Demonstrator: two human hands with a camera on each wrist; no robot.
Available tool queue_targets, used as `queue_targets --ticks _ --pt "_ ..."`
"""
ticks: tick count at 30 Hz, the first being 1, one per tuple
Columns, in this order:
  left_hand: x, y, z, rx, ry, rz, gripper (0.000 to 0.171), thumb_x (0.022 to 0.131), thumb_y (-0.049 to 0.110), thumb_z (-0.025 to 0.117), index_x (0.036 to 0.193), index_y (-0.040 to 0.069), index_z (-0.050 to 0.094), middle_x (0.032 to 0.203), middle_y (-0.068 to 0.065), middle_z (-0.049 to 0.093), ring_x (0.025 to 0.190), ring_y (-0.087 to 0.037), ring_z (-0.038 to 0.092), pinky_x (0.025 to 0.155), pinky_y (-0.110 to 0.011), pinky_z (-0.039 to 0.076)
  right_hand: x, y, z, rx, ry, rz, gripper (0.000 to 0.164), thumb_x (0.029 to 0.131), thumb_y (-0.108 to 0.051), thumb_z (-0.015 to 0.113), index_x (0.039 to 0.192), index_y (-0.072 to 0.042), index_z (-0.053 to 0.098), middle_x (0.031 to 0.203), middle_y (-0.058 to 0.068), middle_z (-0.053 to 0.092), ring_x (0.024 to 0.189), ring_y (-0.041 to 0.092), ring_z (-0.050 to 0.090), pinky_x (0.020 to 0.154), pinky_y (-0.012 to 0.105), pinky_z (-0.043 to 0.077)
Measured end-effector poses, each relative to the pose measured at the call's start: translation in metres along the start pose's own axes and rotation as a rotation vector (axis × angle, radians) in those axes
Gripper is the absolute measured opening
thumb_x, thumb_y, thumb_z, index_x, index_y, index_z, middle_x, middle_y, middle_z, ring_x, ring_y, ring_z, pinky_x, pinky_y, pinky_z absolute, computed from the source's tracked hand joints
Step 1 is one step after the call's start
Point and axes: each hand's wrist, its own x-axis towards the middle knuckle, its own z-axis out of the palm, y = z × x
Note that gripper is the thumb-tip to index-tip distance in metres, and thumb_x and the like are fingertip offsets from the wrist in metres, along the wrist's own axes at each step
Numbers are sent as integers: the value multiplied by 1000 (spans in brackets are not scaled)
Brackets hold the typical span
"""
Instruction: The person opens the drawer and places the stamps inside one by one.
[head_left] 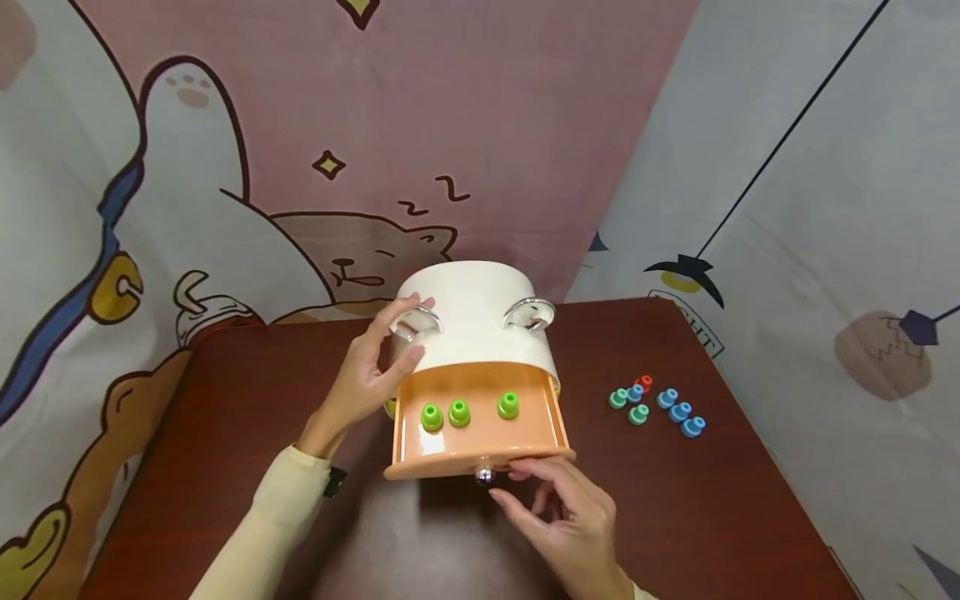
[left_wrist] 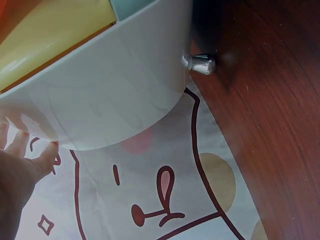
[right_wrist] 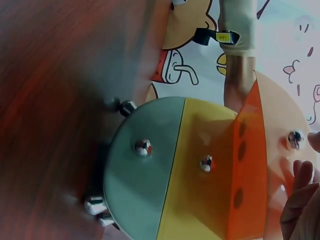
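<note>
A white rounded drawer cabinet (head_left: 468,321) with silver loop handles (head_left: 529,314) stands on the table. Its orange drawer (head_left: 480,387) is pulled out, with three small green stepped pegs (head_left: 459,413) upright inside. My left hand (head_left: 365,367) rests against the cabinet's left side, thumb and forefinger spread around a loop handle. In the left wrist view, its fingertips touch the white shell. My right hand (head_left: 566,517) has its forefinger at the drawer's front edge, right of the silver knob (head_left: 485,475). Its thumb is beside the knob with a gap between thumb and forefinger.
Right of the cabinet, several small blue pegs (head_left: 680,412), teal pegs (head_left: 638,414) and a red peg (head_left: 644,382) lie on the brown table (head_left: 600,333). Green (right_wrist: 142,190) and yellow drawer fronts (right_wrist: 195,200) sit beneath the orange drawer. A printed cloth (head_left: 487,125) hangs behind.
</note>
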Motion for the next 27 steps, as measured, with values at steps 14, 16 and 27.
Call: queue_targets --ticks 14,16,27 --pt "3 -1 -1 13 0 -2 62 108 22 66 162 1 44 158 -9 59 141 -31 57 122 -43 36 -6 1 21 -97 73 -38 20 94 -19 90 99 -3 79 75 -2 69 51 -3 50 45 10 35" --pt "4 -1 -1 26 -3 -7 61 106 16 67 162 3 45 158 -9 60 141 -30 57 123 -43 35 -3 0 23 -108 85 -26 21 95 -21 89 99 -2 79 75 -2 69 51 -2 50 45 11 35" --pt "-3 2 -2 63 -17 -29 63 102 6 66 161 4 44 160 -8 58 146 -28 54 128 -44 27 11 16 35 -149 77 43 18 90 -13 92 102 -7 81 76 -4 68 52 -1 49 47 10 35"
